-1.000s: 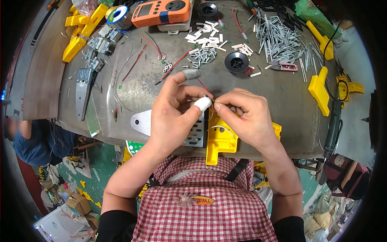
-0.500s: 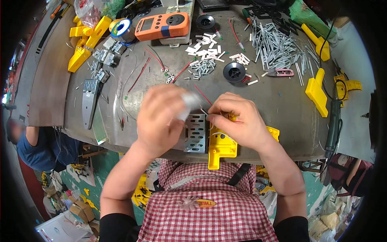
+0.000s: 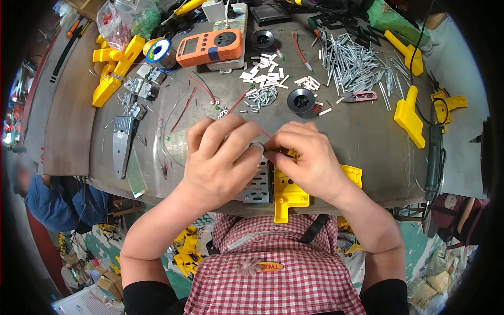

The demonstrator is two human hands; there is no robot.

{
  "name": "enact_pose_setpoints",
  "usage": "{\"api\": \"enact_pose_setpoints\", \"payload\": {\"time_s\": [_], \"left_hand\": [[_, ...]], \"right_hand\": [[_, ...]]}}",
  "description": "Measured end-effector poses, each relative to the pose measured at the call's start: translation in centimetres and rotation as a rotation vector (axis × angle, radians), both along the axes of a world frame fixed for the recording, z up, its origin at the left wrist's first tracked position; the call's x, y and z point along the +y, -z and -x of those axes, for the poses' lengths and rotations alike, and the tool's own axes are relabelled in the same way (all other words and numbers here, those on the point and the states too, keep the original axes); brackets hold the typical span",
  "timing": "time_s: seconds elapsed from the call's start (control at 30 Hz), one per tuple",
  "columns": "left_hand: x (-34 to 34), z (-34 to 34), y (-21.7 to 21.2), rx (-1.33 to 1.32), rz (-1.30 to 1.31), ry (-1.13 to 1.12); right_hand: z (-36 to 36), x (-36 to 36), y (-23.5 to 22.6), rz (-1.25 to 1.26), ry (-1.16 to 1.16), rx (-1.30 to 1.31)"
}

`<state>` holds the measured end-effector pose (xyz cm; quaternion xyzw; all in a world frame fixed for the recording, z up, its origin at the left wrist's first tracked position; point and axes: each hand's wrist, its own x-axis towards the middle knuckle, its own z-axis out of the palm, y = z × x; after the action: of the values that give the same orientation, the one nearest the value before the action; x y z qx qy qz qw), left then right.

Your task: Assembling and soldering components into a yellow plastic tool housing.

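Cluttered metal bench (image 3: pixel 341 131) fills the view, strewn with pins (image 3: pixel 352 63), a meter (image 3: pixel 210 47) and yellow plastic parts. Since a moment ago the hands have closed in over the yellow housing (image 3: pixel 287 195) at the near edge, hiding the white-taped fingertip. Left hand (image 3: pixel 223 157) curls over the grey metal plate (image 3: pixel 258 184); right hand (image 3: pixel 307 160) pinches a thin red wire (image 3: pixel 261 129) at the housing's top. Judging by this, the wire is being seated.
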<state>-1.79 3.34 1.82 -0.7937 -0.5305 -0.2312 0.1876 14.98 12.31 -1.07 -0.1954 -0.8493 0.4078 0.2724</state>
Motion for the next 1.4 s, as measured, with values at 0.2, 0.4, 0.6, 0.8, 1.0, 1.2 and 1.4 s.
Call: {"api": "enact_pose_setpoints", "payload": {"time_s": [0.2,0.4,0.6,0.8,1.0,1.2,1.4], "left_hand": [[1.1,1.3,0.3,-1.444,1.26,-0.19],[-0.1,1.3,0.3,-0.474,0.279,0.037],[-0.5,0.5,0.8,-1.613,1.065,-0.117],[-0.4,1.2,0.7,-0.479,0.238,-0.027],[-0.9,0.9,1.6,-1.652,1.035,-0.22],[-0.6,1.0,0.7,-0.292,0.092,0.005],[-1.2,1.3,1.4,-1.389,1.071,-0.222]], "right_hand": [[0.2,-1.1,0.4,-0.627,0.062,0.043],[-0.1,0.2,0.5,0.13,-0.081,0.049],[0.0,-0.9,-0.3,-0.434,0.085,0.107],[-0.1,0.0,1.2,0.356,-0.108,0.118],[-0.2,-1.1,-0.1,-0.433,0.11,0.052],[-0.3,0.1,1.3,0.208,-0.089,0.075],[-0.6,-0.5,0.3,-0.157,0.005,0.012]]}}
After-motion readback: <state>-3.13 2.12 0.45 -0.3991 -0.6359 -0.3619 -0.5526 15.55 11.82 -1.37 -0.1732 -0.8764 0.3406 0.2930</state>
